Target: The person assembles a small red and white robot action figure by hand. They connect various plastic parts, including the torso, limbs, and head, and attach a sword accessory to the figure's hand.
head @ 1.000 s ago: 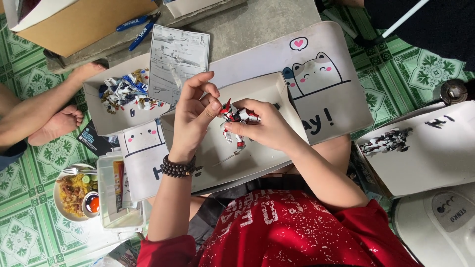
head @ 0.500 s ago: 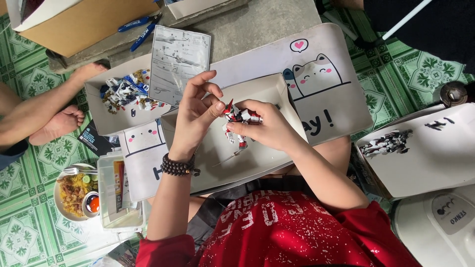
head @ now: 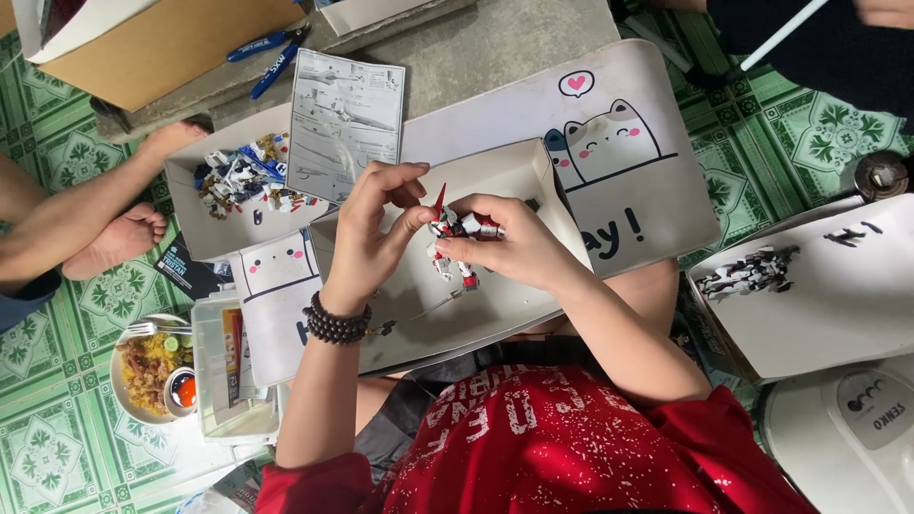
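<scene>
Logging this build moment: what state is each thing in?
Left hand: pinching the toy's red spike.
Right hand: gripping the toy robot.
Parts tray: open, holding loose pieces.
Instruction sheet: unfolded, flat.
Plate: food on it.

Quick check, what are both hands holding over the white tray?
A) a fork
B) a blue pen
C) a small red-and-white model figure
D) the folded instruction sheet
C: the left hand and right hand meet on a small red-and-white model figure above the white tray; the instruction sheet lies apart, further up, and the blue pens sit by the cardboard box.
</scene>
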